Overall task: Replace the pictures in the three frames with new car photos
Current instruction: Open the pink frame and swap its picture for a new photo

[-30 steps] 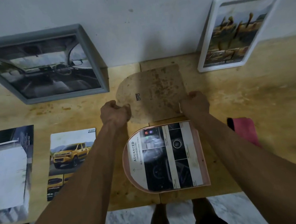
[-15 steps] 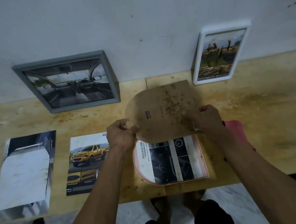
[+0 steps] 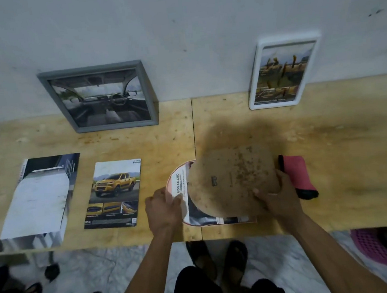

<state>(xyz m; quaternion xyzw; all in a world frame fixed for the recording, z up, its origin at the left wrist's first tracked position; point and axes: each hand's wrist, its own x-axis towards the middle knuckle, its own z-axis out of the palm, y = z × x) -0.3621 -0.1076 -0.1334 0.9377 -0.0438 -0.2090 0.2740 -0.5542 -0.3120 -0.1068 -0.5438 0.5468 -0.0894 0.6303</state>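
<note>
A pink arch-shaped frame [image 3: 170,184] lies flat near the table's front edge with a car photo [image 3: 180,186] marked "ADVANCED" in it. A brown stained backing board [image 3: 232,180] of the same arch shape lies tilted over the photo and covers most of it. My right hand [image 3: 278,194] grips the board's near right edge. My left hand [image 3: 163,206] rests on the frame's left rim and the photo's corner. A grey frame [image 3: 101,97] with a car-interior picture and a white frame [image 3: 283,71] with a yellow-toned car picture lean on the wall.
Two loose car prints lie at the left: a yellow pickup sheet [image 3: 114,194] and a larger pale sheet [image 3: 38,200]. A pink and black cloth [image 3: 297,176] lies right of the board. The wooden table [image 3: 343,154] ends just before my legs; a pink basket [image 3: 375,249] stands below.
The backing board came down from behind the pink frame and now lies over the photo. My left hand let go of the board and moved to the frame's left rim.
</note>
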